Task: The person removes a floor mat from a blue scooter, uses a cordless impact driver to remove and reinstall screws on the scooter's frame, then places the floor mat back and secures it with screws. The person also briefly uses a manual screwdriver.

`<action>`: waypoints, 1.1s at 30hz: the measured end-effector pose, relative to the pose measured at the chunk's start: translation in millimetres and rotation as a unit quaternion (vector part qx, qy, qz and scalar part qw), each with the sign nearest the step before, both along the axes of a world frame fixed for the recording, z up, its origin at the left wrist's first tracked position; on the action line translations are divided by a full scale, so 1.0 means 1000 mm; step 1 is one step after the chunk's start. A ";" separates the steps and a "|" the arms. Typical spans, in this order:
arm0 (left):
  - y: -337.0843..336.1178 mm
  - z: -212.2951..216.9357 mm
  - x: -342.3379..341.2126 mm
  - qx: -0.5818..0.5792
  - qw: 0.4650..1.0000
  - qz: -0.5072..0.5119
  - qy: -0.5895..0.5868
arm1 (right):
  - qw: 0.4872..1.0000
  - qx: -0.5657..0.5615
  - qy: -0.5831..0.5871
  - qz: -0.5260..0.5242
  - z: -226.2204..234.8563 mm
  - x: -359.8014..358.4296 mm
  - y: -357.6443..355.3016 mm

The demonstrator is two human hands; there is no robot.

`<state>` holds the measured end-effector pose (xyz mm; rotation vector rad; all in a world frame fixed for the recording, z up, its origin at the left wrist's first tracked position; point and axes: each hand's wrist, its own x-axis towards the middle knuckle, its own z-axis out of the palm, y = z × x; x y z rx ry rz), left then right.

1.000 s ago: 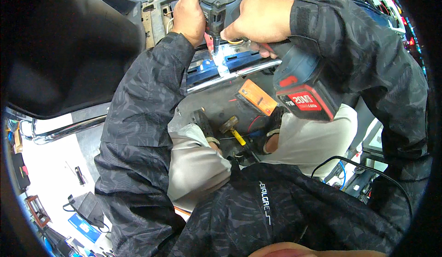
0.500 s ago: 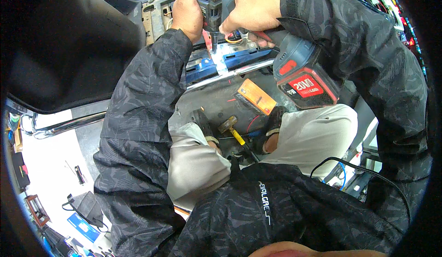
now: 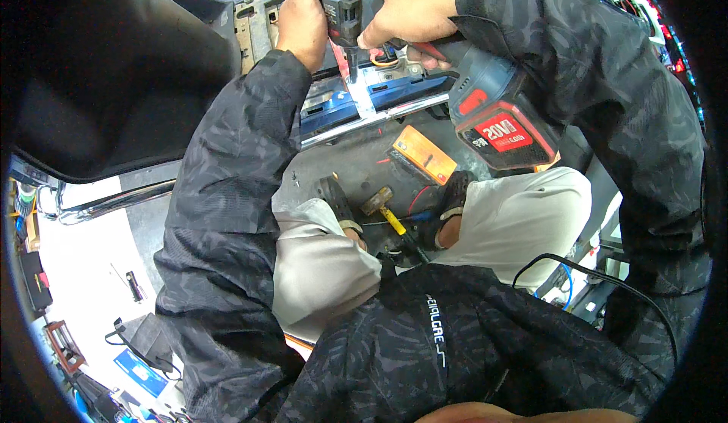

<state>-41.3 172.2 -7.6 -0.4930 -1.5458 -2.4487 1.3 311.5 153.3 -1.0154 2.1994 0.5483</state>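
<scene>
Both of my hands hold a dark cordless drill (image 3: 343, 20) with red trim, pointing its slender nose down. My left hand (image 3: 302, 23) is pressed round the side of the tool's head. On its handle, my right hand (image 3: 413, 6) is closed, with several fingers showing beneath. The large battery pack (image 3: 506, 136) hangs below my right forearm. Under the nose, a brightly lit strip crosses a blue metal rail (image 3: 409, 92); whether the tip touches it I cannot tell.
Between my feet lies a hammer (image 3: 390, 217) with a yellow and black handle. Beyond it is an orange box (image 3: 423, 155) on the dark floor. A large black padded panel (image 3: 114, 82) stands at left, with a chrome bar (image 3: 121, 202) below. A black cable (image 3: 607, 277) loops at right.
The drill and both hands have shifted very slightly up and left in the picture. My grip on the tool stays the same.
</scene>
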 end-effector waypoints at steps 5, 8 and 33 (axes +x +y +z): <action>-0.040 -0.012 0.018 -0.329 0.939 0.012 -0.097 | 0.999 -0.006 -0.005 0.050 -0.008 -0.004 -0.001; -0.057 -0.030 0.054 -0.636 0.771 -0.034 0.001 | 0.999 0.001 -0.043 0.017 -0.005 -0.004 0.004; -0.058 -0.106 0.117 -0.833 0.485 0.090 0.250 | 0.997 0.017 0.073 0.018 -0.012 0.008 -0.006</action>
